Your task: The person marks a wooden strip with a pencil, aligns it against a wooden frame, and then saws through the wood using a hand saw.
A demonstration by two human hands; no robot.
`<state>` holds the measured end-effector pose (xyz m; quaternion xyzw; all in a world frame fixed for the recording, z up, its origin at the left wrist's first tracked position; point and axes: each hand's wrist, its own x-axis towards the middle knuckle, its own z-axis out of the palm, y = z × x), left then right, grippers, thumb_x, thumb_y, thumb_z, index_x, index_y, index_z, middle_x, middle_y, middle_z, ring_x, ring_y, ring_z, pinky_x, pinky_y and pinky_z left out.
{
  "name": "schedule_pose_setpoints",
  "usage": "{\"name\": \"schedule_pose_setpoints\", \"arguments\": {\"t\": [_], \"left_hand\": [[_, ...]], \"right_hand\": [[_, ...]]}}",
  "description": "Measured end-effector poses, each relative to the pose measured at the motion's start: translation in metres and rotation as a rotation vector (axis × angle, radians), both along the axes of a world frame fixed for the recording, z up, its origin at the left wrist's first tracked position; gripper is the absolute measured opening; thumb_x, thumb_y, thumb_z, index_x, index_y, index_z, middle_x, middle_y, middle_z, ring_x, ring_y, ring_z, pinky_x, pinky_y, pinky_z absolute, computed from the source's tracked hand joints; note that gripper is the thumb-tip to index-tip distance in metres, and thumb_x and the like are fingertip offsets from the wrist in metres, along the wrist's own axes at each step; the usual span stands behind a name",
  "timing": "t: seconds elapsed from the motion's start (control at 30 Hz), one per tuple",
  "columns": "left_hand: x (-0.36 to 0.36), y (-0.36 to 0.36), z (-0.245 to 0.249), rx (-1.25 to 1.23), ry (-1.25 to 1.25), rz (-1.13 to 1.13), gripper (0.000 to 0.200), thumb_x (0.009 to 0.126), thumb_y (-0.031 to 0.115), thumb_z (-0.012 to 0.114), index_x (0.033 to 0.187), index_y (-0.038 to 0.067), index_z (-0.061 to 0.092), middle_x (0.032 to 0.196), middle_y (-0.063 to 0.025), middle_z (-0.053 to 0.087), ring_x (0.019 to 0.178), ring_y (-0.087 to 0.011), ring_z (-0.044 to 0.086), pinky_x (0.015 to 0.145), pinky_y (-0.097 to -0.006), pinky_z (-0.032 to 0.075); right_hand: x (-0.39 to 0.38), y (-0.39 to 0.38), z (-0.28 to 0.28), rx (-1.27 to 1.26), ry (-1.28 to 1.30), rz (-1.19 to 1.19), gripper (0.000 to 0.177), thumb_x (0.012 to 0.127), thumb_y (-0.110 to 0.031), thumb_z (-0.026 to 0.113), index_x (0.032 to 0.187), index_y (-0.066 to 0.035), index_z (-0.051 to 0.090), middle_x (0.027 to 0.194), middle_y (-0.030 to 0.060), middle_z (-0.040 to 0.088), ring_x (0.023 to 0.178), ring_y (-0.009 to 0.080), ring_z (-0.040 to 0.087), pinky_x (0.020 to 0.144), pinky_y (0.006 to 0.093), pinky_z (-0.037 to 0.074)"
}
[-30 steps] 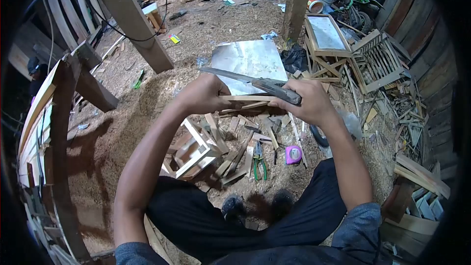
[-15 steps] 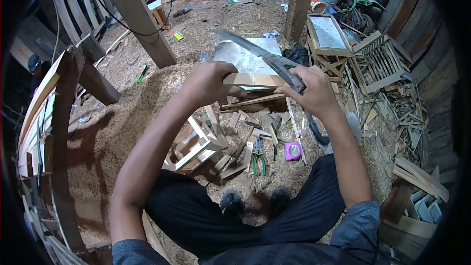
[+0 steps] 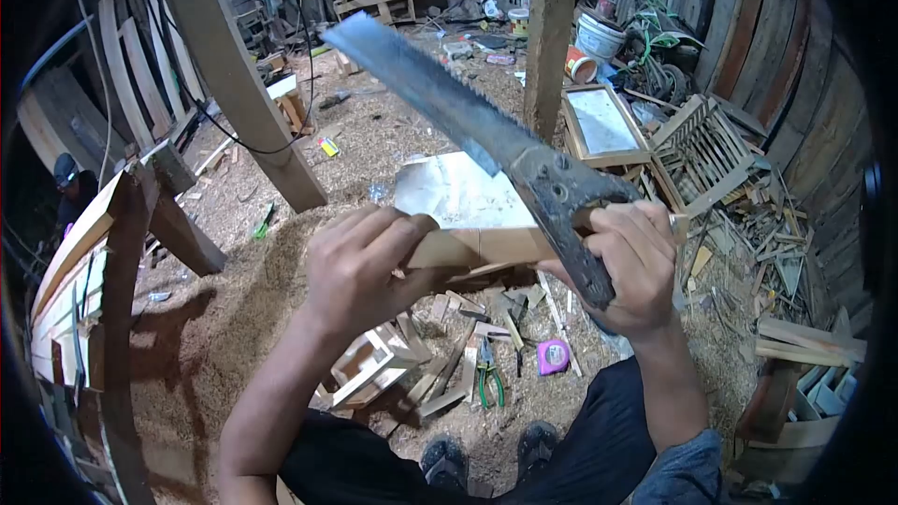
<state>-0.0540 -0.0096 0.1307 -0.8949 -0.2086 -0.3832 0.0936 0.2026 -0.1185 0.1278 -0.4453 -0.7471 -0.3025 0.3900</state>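
Note:
My left hand [image 3: 360, 266] is closed around the left end of a pale wooden piece [image 3: 458, 248], which I hold level in front of me. A line crosses the wood near its middle. In my right hand [image 3: 634, 262] is the dark handle of a hand saw [image 3: 440, 98]. Its toothed blade slants up to the left, above and beyond the wood. The right hand is also at the wood's right end, partly behind the saw handle, so its hold there is not fully visible. On the ground below lie pliers [image 3: 489, 376] with green handles and a pink tape measure [image 3: 553, 356].
A small wooden frame [image 3: 374, 374] and scrap wood lie by my feet among the shavings. Beyond the wood is a whitish flat panel [image 3: 458, 187]. Posts [image 3: 552, 37] stand ahead, and a slatted crate [image 3: 706, 154] is at right. Another person [image 3: 70, 182] is at far left.
Both hands, the wood and the saw have come closer to the camera, appearing larger and lower. The saw blade now tilts more steeply up. My view has lifted, showing more of the back wall.

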Motion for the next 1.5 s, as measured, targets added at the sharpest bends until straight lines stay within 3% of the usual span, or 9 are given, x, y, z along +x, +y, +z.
{"name": "schedule_pose_setpoints", "arguments": {"t": [0.17, 0.3, 0.5, 0.63, 0.73, 0.87, 1.1, 1.17, 1.5], "left_hand": [[0.004, 0.013, -0.008, -0.009, 0.013, -0.023, 0.040, 0.066, 0.033, 0.088, 0.092, 0.008, 0.073, 0.077, -0.0051, 0.068, 0.067, -0.0172, 0.067, 0.058, -0.0307, 0.052], [0.002, 0.014, -0.009, -0.237, 0.069, -0.001, 0.044, 0.068, 0.034, 0.088, 0.097, 0.004, 0.074, 0.080, -0.0071, 0.070, 0.068, -0.0158, 0.070, 0.058, -0.0280, 0.055], [0.000, 0.011, -0.001, -0.646, 0.087, 0.046, 0.041, 0.071, 0.033, 0.088, 0.093, 0.001, 0.074, 0.081, -0.0066, 0.072, 0.070, -0.0123, 0.068, 0.061, -0.0259, 0.053], [-0.003, 0.018, -0.010, -0.969, 0.086, 0.062, 0.037, 0.075, 0.032, 0.086, 0.091, 0.000, 0.074, 0.073, -0.0018, 0.068, 0.068, -0.0062, 0.061, 0.059, -0.0210, 0.045], [-0.009, 0.027, -0.017, -1.243, 0.150, -0.011, 0.032, 0.081, 0.032, 0.082, 0.082, 0.001, 0.074, 0.063, 0.0070, 0.055, 0.057, -0.0023, 0.043, 0.049, -0.0235, 0.030], [-0.012, 0.030, -0.024, -1.286, 0.132, -0.063, 0.032, 0.080, 0.032, 0.083, 0.077, 0.001, 0.072, 0.061, 0.0082, 0.049, 0.056, -0.0030, 0.037, 0.049, -0.0247, 0.024], [-0.012, 0.016, -0.026, -1.010, 0.039, -0.023, 0.034, 0.078, 0.032, 0.084, 0.084, 0.001, 0.072, 0.063, 0.0008, 0.062, 0.062, -0.0072, 0.060, 0.055, -0.0245, 0.045], [-0.010, 0.012, -0.025, -0.570, 0.097, 0.067, 0.034, 0.075, 0.029, 0.085, 0.093, 0.003, 0.072, 0.073, -0.0055, 0.069, 0.070, -0.0143, 0.069, 0.062, -0.0280, 0.054], [-0.011, 0.014, -0.029, -0.122, 0.027, 0.032, 0.032, 0.070, 0.026, 0.085, 0.090, 0.009, 0.067, 0.079, -0.0041, 0.065, 0.069, -0.0183, 0.066, 0.061, -0.0324, 0.051]], "right_hand": [[0.009, 0.019, -0.017, -0.045, 0.027, 0.027, 0.040, 0.064, -0.029, 0.089, 0.076, -0.003, 0.061, 0.085, 0.0121, 0.069, 0.081, 0.0281, 0.068, 0.075, 0.0393, 0.047], [0.008, 0.023, -0.019, -0.106, 0.061, 0.059, 0.032, 0.075, -0.032, 0.081, 0.074, -0.005, 0.064, 0.081, 0.0095, 0.070, 0.081, 0.0250, 0.069, 0.074, 0.0372, 0.045], [0.004, 0.027, -0.019, -0.118, 0.061, 0.095, 0.034, 0.073, -0.034, 0.082, 0.074, -0.004, 0.065, 0.078, 0.0091, 0.070, 0.078, 0.0252, 0.070, 0.070, 0.0369, 0.046], [0.002, 0.028, -0.018, -0.126, 0.025, 0.105, 0.035, 0.073, -0.034, 0.083, 0.075, -0.004, 0.065, 0.077, 0.0086, 0.070, 0.076, 0.0248, 0.070, 0.068, 0.0363, 0.046], [0.001, 0.026, -0.020, -0.221, 0.031, 0.152, 0.034, 0.075, -0.034, 0.082, 0.076, -0.004, 0.066, 0.075, 0.0081, 0.070, 0.072, 0.0237, 0.069, 0.066, 0.0354, 0.045], [-0.002, 0.025, -0.018, -0.271, 0.007, 0.135, 0.036, 0.076, -0.037, 0.081, 0.078, -0.004, 0.066, 0.073, 0.0081, 0.069, 0.067, 0.0235, 0.066, 0.065, 0.0353, 0.044], [-0.004, 0.029, -0.020, -0.271, 0.036, 0.084, 0.038, 0.075, -0.039, 0.081, 0.081, -0.004, 0.067, 0.073, 0.0081, 0.067, 0.069, 0.0254, 0.066, 0.068, 0.0367, 0.044], [-0.002, 0.030, -0.022, -0.326, 0.048, 0.046, 0.039, 0.074, -0.039, 0.082, 0.084, -0.004, 0.067, 0.075, 0.0090, 0.068, 0.073, 0.0251, 0.066, 0.071, 0.0373, 0.044], [-0.004, 0.031, -0.024, -0.299, 0.153, 0.073, 0.036, 0.075, -0.031, 0.083, 0.085, -0.002, 0.065, 0.080, 0.0115, 0.065, 0.077, 0.0264, 0.064, 0.072, 0.0388, 0.048]]}}
